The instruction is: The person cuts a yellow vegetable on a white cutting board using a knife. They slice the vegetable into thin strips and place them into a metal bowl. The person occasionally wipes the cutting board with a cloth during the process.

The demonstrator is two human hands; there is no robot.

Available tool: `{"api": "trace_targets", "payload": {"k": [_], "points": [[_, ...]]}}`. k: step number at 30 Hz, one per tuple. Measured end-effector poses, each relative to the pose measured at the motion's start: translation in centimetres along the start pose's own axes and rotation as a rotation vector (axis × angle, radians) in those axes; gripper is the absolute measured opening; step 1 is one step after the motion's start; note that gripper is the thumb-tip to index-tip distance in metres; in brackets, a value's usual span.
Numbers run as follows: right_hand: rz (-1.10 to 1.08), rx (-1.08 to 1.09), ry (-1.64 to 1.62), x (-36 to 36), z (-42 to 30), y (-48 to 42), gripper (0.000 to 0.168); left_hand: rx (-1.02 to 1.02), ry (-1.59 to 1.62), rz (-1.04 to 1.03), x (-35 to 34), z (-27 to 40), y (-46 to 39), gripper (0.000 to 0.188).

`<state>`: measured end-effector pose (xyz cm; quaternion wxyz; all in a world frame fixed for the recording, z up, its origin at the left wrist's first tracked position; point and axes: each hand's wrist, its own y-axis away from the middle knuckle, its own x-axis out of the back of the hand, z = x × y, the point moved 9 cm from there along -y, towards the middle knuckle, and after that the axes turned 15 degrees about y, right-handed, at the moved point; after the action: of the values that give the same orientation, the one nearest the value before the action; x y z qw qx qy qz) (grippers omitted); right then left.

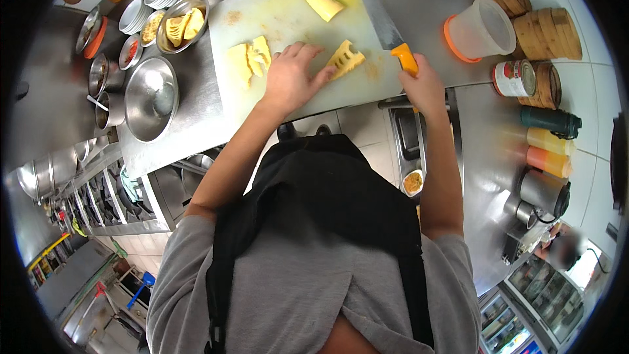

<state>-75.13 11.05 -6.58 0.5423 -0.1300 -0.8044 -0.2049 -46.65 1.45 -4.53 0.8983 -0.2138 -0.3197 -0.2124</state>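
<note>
My right hand (425, 83) grips the orange handle of a broad-bladed kitchen knife (381, 19), its blade across the right edge of a white cutting board (290, 24). Fingers spread, my left hand (292, 78) is over the board near its front. The left thumb reaches the edge of a bamboo shoot piece (347, 60) with hollow chambers showing; whether it presses on it I cannot tell. Left of that hand are cut bamboo shoot pieces (240, 65). A smooth bamboo shoot half (322, 4) lies towards the board's far side.
On the left stand a steel bowl of bamboo shoot pieces (202, 19), a larger steel bowl (140, 103) and stacked white plates (133, 17). A plastic tub (479, 29), bamboo steamers (550, 34) and a can (513, 78) line the right. Further back right, a person (545, 246) is partly visible.
</note>
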Motion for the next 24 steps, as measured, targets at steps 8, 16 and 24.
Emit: {"api": "trace_targets", "payload": {"k": [8,16,24], "points": [[-0.089,-0.19,-0.991,0.6,1.7,10.8,0.03,-0.041,-0.205,-0.095,-3.4,0.9,-1.1,0.061],[-0.226,-0.197,-1.06,0.0,3.5,12.5,0.03,-0.01,-0.004,-0.194,-3.1,-0.2,-2.7,0.053],[-0.402,-0.084,-0.884,-0.1,-1.1,13.2,0.071,0.06,0.018,-0.138,-3.3,0.2,-1.7,0.05]]}}
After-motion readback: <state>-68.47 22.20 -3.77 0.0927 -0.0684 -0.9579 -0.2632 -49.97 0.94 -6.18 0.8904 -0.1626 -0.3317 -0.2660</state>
